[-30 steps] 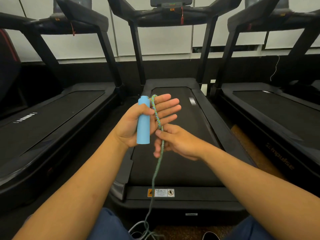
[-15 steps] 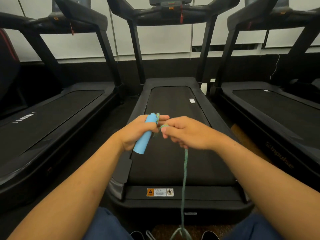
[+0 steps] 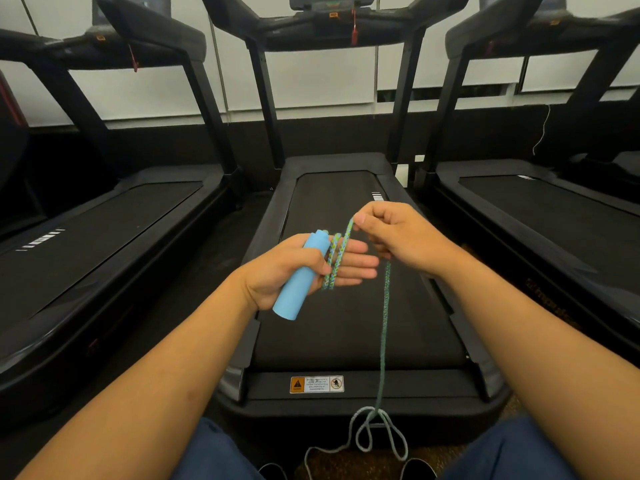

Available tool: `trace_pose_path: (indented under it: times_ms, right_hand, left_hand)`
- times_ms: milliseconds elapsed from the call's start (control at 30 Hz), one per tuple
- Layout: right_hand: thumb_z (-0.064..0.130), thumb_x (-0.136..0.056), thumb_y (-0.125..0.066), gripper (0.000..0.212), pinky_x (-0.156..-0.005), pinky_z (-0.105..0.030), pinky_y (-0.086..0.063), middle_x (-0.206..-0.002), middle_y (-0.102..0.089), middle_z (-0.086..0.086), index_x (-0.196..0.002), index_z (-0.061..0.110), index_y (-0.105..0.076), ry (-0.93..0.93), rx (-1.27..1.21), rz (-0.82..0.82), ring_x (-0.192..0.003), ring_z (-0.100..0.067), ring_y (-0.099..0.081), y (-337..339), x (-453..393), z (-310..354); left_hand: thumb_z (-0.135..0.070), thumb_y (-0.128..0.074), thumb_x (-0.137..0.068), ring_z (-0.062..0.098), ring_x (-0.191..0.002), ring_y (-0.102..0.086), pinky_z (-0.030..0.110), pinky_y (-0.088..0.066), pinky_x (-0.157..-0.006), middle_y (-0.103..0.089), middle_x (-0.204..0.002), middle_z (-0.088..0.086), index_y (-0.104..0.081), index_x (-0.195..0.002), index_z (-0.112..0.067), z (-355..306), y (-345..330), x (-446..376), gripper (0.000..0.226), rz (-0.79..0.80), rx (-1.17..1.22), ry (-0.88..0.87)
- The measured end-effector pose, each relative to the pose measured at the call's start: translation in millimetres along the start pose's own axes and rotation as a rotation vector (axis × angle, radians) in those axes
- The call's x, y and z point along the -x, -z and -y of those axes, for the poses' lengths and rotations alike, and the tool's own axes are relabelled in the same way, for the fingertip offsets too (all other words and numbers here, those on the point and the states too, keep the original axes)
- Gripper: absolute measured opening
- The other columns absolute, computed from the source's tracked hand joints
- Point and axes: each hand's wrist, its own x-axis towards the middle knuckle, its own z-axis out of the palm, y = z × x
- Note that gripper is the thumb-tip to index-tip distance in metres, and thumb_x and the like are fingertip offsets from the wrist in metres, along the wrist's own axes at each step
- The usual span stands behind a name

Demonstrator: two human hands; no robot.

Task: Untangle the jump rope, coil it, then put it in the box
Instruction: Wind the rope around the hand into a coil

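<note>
Right now, line by line:
Left hand: my left hand (image 3: 294,268) pins the light blue cylindrical jump-rope handle (image 3: 300,279) under the thumb, fingers stretched out nearly flat toward my right.
Handle axis: its long axis runs diagonally, the capped end up and away from me, the open end down toward my left wrist.
Rope on fingers: two turns of the braided green-and-blue jump rope (image 3: 383,327) cross my left fingers (image 3: 353,263), just beside the handle.
Right hand: my right hand (image 3: 401,240) is closed in a pinch on the rope, just above and to the right of my left fingertips.
Rope run: from the pinch one strand slants down to the left fingers; the other hangs almost straight down below my right hand.
Rope tail: it ends in loose tangled loops on the floor between my knees, before the black middle treadmill (image 3: 346,188).
</note>
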Motion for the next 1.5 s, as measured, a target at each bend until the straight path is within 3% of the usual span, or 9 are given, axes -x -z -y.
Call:
trace_pose_path:
  times_ms: [200,367,433,733,900,1000,1067,1233,1500]
  right_hand:
    - [0.010,-0.105,-0.048,0.023,-0.068,-0.023,-0.053,-0.083,-0.065,-0.002,-0.092,0.013,-0.066,-0.012,-0.106,0.112,-0.075,-0.008,-0.062,-18.2,2.8,-10.1]
    - [0.013,-0.106,-0.046,0.023,-0.061,-0.021,-0.052,-0.075,-0.064,0.005,-0.091,0.013,-0.063,-0.025,-0.175,0.131,-0.067,-0.007,-0.061,-26.6,1.4,-7.2]
    - [0.012,-0.107,-0.043,0.025,-0.057,-0.021,-0.052,-0.074,-0.064,0.004,-0.091,0.013,-0.062,-0.046,-0.233,0.114,-0.065,-0.008,-0.061,-28.6,1.0,-5.8]
    - [0.008,-0.106,-0.042,0.027,-0.053,-0.018,-0.047,-0.071,-0.063,0.005,-0.088,0.014,-0.061,-0.069,-0.188,0.017,-0.061,-0.004,-0.059,-33.8,3.2,-18.6]
    - [0.029,-0.107,-0.048,0.029,-0.070,-0.037,-0.047,-0.082,-0.061,-0.009,-0.093,0.011,-0.066,-0.039,-0.108,-0.175,-0.076,-0.020,-0.053,-26.9,-6.4,-26.9]
    - [0.006,-0.105,-0.045,0.022,-0.067,-0.027,-0.053,-0.090,-0.065,-0.010,-0.103,0.001,-0.067,-0.027,-0.107,-0.056,-0.080,-0.016,-0.062,-31.9,-1.1,-25.5]
    - [-0.005,-0.102,-0.037,0.035,-0.056,-0.023,-0.048,-0.084,-0.063,-0.006,-0.103,0.013,-0.067,-0.090,-0.110,-0.012,-0.068,-0.010,-0.058,-43.7,2.7,-22.3]
    - [0.013,-0.107,-0.036,0.030,-0.050,-0.024,-0.027,-0.057,-0.036,0.001,-0.078,0.017,-0.043,-0.182,-0.116,0.199,-0.048,-0.007,-0.029,-72.6,7.9,-15.6]
    - [0.028,-0.108,-0.040,0.031,-0.053,-0.021,-0.040,-0.057,-0.047,0.008,-0.091,0.015,-0.062,-0.104,0.218,0.218,-0.049,-0.005,-0.042,-48.3,10.9,0.1]
  left_hand:
    - [0.000,-0.055,-0.074,0.038,-0.118,-0.064,0.048,-0.050,-0.105,-0.063,-0.126,0.029,-0.063,-0.126,0.005,-0.7,-15.9,-0.9,0.053,0.044,0.176,-0.037]
    - [-0.002,-0.064,-0.071,0.044,-0.119,-0.059,0.056,-0.037,-0.115,-0.061,-0.125,0.031,-0.058,-0.129,0.010,5.5,-19.8,-4.5,0.060,0.101,0.222,0.022]
    - [0.001,-0.058,-0.073,0.039,-0.118,-0.064,0.050,-0.044,-0.111,-0.066,-0.124,0.028,-0.061,-0.129,0.006,5.2,-24.3,-5.2,0.056,0.154,0.241,-0.018]
    - [0.004,-0.052,-0.082,0.042,-0.123,-0.062,0.048,-0.050,-0.105,-0.063,-0.130,0.030,-0.059,-0.129,0.007,-4.7,-12.9,-1.3,0.047,-0.162,0.046,-0.045]
    - [0.004,-0.051,-0.082,0.042,-0.114,-0.067,0.049,-0.053,-0.102,-0.067,-0.122,0.029,-0.060,-0.126,0.008,-7.3,-14.7,2.0,0.044,-0.181,0.016,-0.008]
    - [0.004,-0.050,-0.081,0.036,-0.109,-0.070,0.043,-0.057,-0.096,-0.069,-0.119,0.026,-0.065,-0.121,0.006,-5.9,-18.1,2.0,0.043,-0.120,0.136,-0.037]
    - [0.002,-0.051,-0.079,0.038,-0.121,-0.064,0.045,-0.051,-0.106,-0.062,-0.133,0.028,-0.059,-0.131,0.007,-5.7,-18.3,1.5,0.053,-0.055,0.245,-0.075]
    - [0.000,-0.051,-0.079,0.038,-0.139,-0.048,0.044,-0.041,-0.115,-0.047,-0.150,0.026,-0.038,-0.148,0.005,-7.5,-6.2,1.8,0.070,-0.023,0.348,-0.178]
    - [0.000,-0.045,-0.084,0.035,-0.136,-0.052,0.043,-0.040,-0.115,-0.054,-0.146,0.021,-0.041,-0.146,0.002,-11.2,15.7,8.1,0.063,-0.207,0.182,-0.226]
